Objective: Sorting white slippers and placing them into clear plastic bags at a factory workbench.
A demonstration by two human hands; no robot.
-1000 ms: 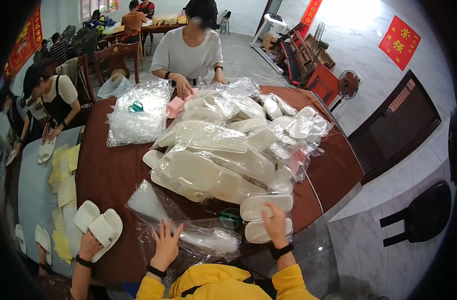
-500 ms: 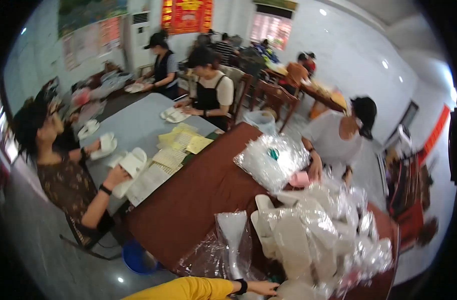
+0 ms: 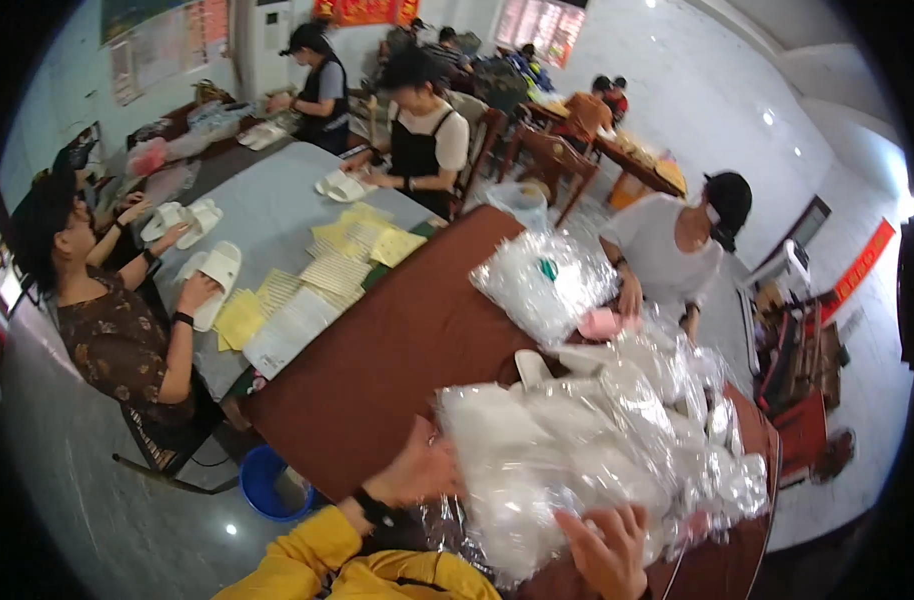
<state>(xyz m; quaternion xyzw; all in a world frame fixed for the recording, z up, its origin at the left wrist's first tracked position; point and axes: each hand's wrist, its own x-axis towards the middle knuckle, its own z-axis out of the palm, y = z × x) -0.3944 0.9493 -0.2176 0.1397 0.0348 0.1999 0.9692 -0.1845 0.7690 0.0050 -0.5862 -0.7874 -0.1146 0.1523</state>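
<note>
A clear plastic bag with white slippers (image 3: 517, 435) lies at the near side of the brown table, on the left of a heap of similar bags. My left hand (image 3: 417, 468) is at that bag's left edge; its fingers are smeared by motion, and I cannot tell whether they grip the film. My right hand (image 3: 609, 550) is over the bag's near right part, its fingers apart and partly bent, with nothing seen in them. More bagged white slippers (image 3: 647, 400) lie just beyond and to the right.
Across the brown table (image 3: 347, 400) a person in white handles a pink slipper (image 3: 602, 323) beside a bundle of clear bags (image 3: 545, 285). On the adjoining grey table (image 3: 267, 215), others handle white slippers (image 3: 212, 280) near yellow sheets (image 3: 352, 240). A blue bucket (image 3: 267, 485) stands on the floor.
Both my hands now show at the near bag; before, only my left hand showed, low at the edge. The bag of slippers has come nearer and left, covering where a loose clear bag lay.
</note>
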